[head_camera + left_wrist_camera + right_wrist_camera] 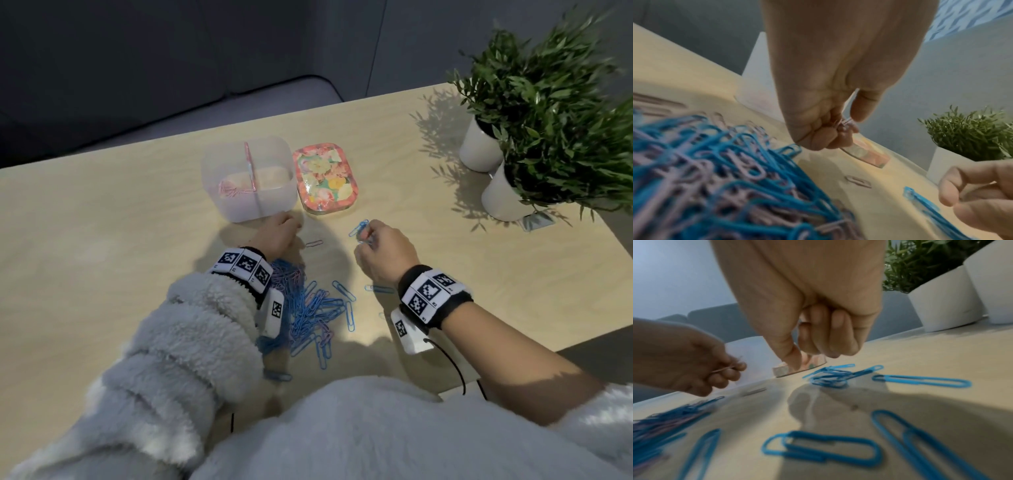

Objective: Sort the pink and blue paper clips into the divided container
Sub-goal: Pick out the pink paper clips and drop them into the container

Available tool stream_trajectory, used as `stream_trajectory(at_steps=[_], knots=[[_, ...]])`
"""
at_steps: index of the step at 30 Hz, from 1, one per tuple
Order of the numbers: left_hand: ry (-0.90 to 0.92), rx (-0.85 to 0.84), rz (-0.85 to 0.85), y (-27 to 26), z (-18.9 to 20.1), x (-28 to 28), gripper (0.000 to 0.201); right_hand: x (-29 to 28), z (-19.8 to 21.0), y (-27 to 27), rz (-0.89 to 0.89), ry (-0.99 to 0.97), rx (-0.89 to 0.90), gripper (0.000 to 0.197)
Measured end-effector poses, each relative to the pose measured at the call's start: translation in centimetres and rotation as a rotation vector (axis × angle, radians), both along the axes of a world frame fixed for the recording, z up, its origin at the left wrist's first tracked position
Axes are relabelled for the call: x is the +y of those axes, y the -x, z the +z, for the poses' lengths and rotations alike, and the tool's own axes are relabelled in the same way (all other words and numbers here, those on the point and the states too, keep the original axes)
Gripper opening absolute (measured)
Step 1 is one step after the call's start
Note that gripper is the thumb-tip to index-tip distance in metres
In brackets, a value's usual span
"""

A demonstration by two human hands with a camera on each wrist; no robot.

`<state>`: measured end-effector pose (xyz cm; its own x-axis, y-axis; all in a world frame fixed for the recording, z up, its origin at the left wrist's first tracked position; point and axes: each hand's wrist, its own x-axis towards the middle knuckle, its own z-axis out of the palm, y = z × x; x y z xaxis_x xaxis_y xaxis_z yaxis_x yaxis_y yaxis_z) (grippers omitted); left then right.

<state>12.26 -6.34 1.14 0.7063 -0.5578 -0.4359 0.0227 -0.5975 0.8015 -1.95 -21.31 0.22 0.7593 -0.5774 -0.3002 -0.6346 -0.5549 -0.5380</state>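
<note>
Head, container: frosted plastic box [248,178], rounded corners, pink divider; pink clips [230,191] in its left half, at 12 o'clock from the left hand [276,234].
Head, right hand [383,255]: fingers curled, blue clips [360,230] bunched at the fingertips.
Head, pile: thin wire loops, blue and pink [310,313], on the pale wood table [102,240].
Left wrist: fingers [830,139] pinch pink clips [841,124].
Right wrist: blue clips [832,375] lie below the curled fingers [830,335]; contact unclear.
</note>
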Motion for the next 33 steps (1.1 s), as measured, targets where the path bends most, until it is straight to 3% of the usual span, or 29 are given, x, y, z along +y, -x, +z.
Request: stream_trajectory(at_steps=[2, 3, 6, 9, 13, 17, 19, 22, 25, 29, 33], knots=[[0.022, 0.052, -0.015, 0.3, -0.2, -0.9, 0.027, 1.1, 0.5, 0.0, 0.124, -0.018, 0.0, 0.005], [-0.018, -0.006, -0.067, 0.3, -0.4, -1.2, 0.033, 1.7, 0.5, 0.0, 0.202, -0.035, 0.022, 0.006], [-0.302, -0.465, -0.323, 0.5, -1.2, -1.8, 0.031, 3.4, 0.3, 0.3, 0.387, -0.067, 0.11, 0.009], [-0.4, -0.65, -0.476, 0.4, -2.2, -1.8, 0.032, 3.5, -0.3, 1.0, 0.394, -0.017, 0.172, 0.014], [-0.388, -0.579, -0.497, 0.7, -2.7, -1.1, 0.028, 3.0, 0.1, 0.5, 0.251, 0.04, 0.083, 0.015], [-0.224, -0.419, -0.333, 0.4, -1.6, 0.3, 0.013, 5.6, 0.8, -1.8, 0.388, -0.015, 0.021, 0.022], [-0.109, -0.324, -0.193, 0.0, -0.4, 1.7, 0.019, 6.7, 0.6, -2.8, 0.492, -0.017, 0.038, 0.029], [0.034, -0.138, -0.028, 0.1, 0.9, 4.4, 0.022, 7.2, 0.0, -3.4, 0.596, 0.124, 0.063, 0.02], [0.131, 0.069, 0.047, 0.6, 0.8, 6.5, 0.024, 6.4, -0.3, -3.3, 0.55, 0.175, 0.063, 0.014], [0.054, 0.099, 0.019, 2.0, 0.5, 7.1, 0.02, 3.2, -1.2, -2.5, 0.339, -0.099, -0.03, 0.009], [-0.016, -0.089, -0.106, 3.3, 0.3, 6.3, 0.027, 1.1, -1.2, -1.4, 0.047, -0.653, -0.152, 0.014]])
